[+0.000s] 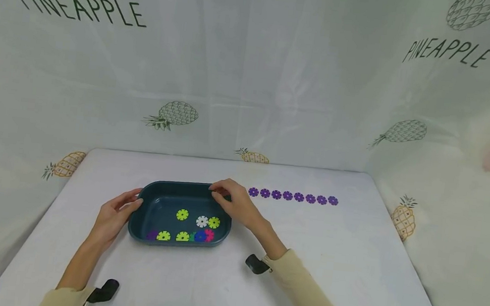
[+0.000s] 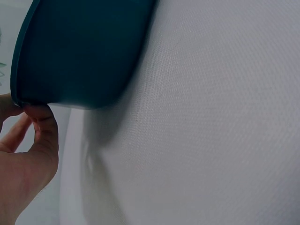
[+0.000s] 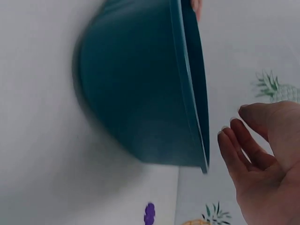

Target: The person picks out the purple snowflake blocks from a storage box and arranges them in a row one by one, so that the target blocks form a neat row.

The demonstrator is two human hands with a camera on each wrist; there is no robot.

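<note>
In the head view a dark teal tray (image 1: 156,207) sits on the white table. My left hand (image 1: 112,216) pinches its left rim between thumb and fingers, as the left wrist view of the tray wall (image 2: 89,51) also shows. Over the tray's back right corner is my right hand (image 1: 239,205). Its fingers (image 3: 229,152) are bent loosely and apart from the thumb, with nothing seen between them. Inside the tray lie flower-shaped discs: several yellow-green ones (image 1: 182,214), a white one (image 1: 202,222), a blue one (image 1: 201,236), a pink one (image 1: 209,235), plus purple and green.
A straight row of several purple flower discs (image 1: 287,196) runs to the right of the tray, near the table's back edge. Behind the white table (image 1: 303,279) hangs a pale curtain (image 1: 280,77) printed with pineapples. Each wrist bears a black camera (image 1: 256,264).
</note>
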